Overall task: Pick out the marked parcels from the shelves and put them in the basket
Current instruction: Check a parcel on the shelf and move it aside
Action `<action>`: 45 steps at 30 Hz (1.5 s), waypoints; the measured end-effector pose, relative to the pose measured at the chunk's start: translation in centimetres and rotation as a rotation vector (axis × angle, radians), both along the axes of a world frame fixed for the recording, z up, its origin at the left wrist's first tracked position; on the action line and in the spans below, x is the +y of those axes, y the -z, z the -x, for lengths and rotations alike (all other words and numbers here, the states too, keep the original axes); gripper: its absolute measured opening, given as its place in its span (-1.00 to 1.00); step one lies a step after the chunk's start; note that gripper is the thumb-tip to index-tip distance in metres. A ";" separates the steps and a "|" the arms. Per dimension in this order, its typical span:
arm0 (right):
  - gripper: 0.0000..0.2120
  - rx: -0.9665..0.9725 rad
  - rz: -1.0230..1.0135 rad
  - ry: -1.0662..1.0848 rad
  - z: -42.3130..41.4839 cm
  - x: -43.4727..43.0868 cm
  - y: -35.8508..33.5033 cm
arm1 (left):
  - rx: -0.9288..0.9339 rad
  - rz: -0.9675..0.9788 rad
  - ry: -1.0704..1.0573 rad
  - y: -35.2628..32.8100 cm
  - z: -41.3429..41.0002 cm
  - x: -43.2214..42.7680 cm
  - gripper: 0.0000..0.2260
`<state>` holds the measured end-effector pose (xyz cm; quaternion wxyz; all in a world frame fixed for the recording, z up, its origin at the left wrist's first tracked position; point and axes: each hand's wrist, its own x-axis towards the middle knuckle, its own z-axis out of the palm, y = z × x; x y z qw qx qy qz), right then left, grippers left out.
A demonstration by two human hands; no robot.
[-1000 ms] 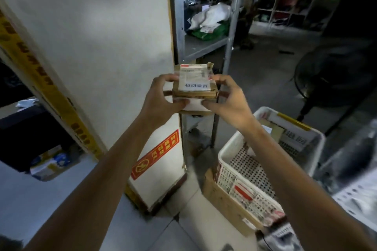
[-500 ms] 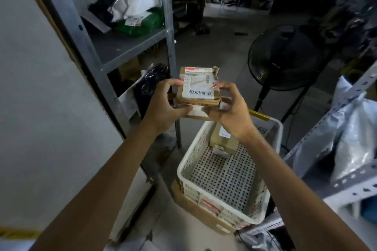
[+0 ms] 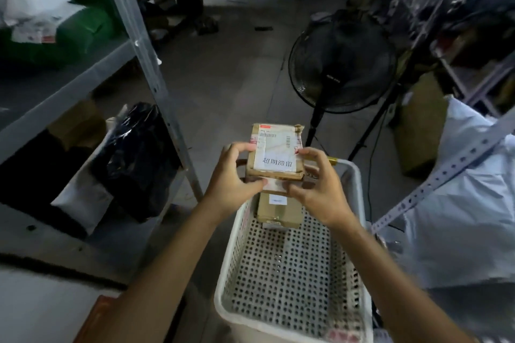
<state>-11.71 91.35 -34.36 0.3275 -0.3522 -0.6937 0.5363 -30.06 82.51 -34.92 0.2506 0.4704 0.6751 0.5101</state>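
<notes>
Left of my hands stands one metal rack (image 3: 145, 44). Its shelf carries one green parcel (image 3: 83, 28), and one black bag (image 3: 139, 159) leans beneath it. Right of my hands is a heap of pale bags (image 3: 459, 203), too bunched for me to count. Below my hands and wrists sits one white perforated basket (image 3: 359, 203), its long axis running away from me. Beyond my right hand is one black fan (image 3: 342, 61) on a stand. One brown box (image 3: 278, 210) lies at the basket's far end, straight under my hands.

Between my two hands is one brown parcel (image 3: 274, 152), held above that far end. Its long axis points away from me. The white label faces up, with a red strip at the far edge and print that reads upside down to me. A thin pale layer shows under its near edge; I cannot tell whether that is a second parcel.

My left hand (image 3: 231, 178) grips the left side, fingers curled onto the top and thumb at the near edge. My right hand (image 3: 317, 184) mirrors it on the right side.

Under everything is a grey concrete floor (image 3: 237, 78). The room is dim and crowded, with more shelving far ahead of my hands.
</notes>
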 end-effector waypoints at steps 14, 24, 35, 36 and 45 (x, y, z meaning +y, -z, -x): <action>-0.40 -0.218 -0.018 0.211 -3.0 9.0 15.4 | -0.177 0.116 0.173 16.1 -2.4 12.5 -0.40; -0.40 -0.229 -0.026 0.159 0.2 14.3 26.2 | -0.121 0.226 0.087 25.5 -0.2 16.7 -0.40; -0.38 -0.251 -0.054 0.153 3.1 18.7 33.0 | -0.101 0.197 0.007 32.5 1.8 20.6 -0.36; -0.39 -0.237 -0.043 0.146 3.3 19.0 33.3 | -0.102 0.199 0.000 32.9 2.0 20.8 -0.36; -0.37 -0.209 -0.077 0.119 4.7 21.2 36.2 | -0.089 0.223 -0.014 35.2 3.5 22.8 -0.35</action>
